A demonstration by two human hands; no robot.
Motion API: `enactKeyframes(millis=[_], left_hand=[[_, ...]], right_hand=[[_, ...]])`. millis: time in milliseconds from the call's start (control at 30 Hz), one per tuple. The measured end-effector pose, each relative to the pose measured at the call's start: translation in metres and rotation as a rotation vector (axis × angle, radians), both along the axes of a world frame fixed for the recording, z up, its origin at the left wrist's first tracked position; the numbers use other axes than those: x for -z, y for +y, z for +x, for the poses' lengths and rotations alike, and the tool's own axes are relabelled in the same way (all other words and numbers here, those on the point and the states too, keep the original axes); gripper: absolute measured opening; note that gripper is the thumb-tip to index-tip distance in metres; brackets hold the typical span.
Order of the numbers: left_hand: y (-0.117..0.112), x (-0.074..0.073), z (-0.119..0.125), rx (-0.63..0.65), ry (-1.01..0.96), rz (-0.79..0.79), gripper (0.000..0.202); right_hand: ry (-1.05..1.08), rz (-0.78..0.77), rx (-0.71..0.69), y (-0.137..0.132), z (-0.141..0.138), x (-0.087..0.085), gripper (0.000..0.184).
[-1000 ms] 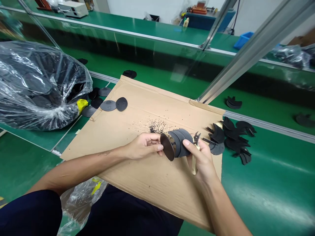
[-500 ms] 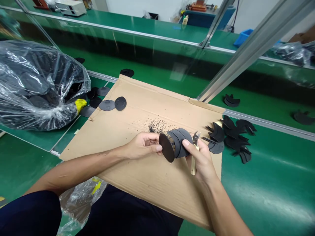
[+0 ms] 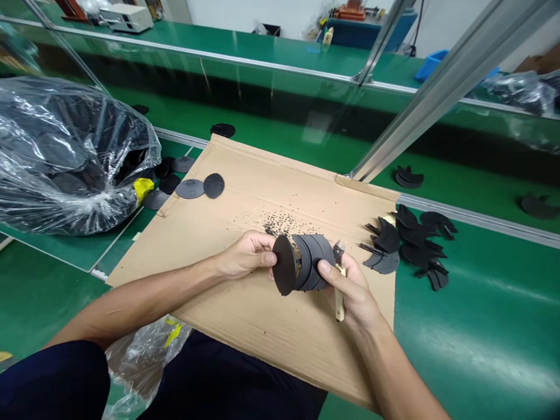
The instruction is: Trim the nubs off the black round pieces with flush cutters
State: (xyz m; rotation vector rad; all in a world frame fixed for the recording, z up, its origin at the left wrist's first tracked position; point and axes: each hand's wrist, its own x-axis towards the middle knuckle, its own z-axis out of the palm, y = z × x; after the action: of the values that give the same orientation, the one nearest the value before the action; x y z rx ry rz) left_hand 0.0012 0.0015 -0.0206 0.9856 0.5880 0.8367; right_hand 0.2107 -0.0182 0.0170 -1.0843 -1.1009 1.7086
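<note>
far left of the grip sits one bulging clear bag (image 3: 65,166); nearer, two loose discs (image 3: 214,185) lie on one sheet of cardboard (image 3: 262,169). above the cardboard, the left hand (image 3: 248,255) pinches one black disc (image 3: 284,266) by its edge. just right of that, the right hand (image 3: 352,287) grasps curved dark pieces (image 3: 315,262), too overlapped to count, plus one pair of cutters (image 3: 340,294). disc and pieces look light, stiff, perhaps slippery; the rims seem the best hold. well right of the grip rests one pile (image 3: 413,235), its count unclear.
</note>
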Motion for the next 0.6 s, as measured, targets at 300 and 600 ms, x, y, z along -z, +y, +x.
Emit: enactKeyframes(millis=[300, 600], left_hand=[[-0.004, -0.004, 0.006, -0.276, 0.117, 0.07, 0.038], [0.002, -0.013, 0.004, -0.384, 0.067, -0.049, 0.043]], right_hand=[[-0.468, 0.525, 0.039, -0.007, -0.006, 0.003, 0.016], [-0.387, 0.364, 0.153, -0.002, -0.006, 0.004, 0.022]])
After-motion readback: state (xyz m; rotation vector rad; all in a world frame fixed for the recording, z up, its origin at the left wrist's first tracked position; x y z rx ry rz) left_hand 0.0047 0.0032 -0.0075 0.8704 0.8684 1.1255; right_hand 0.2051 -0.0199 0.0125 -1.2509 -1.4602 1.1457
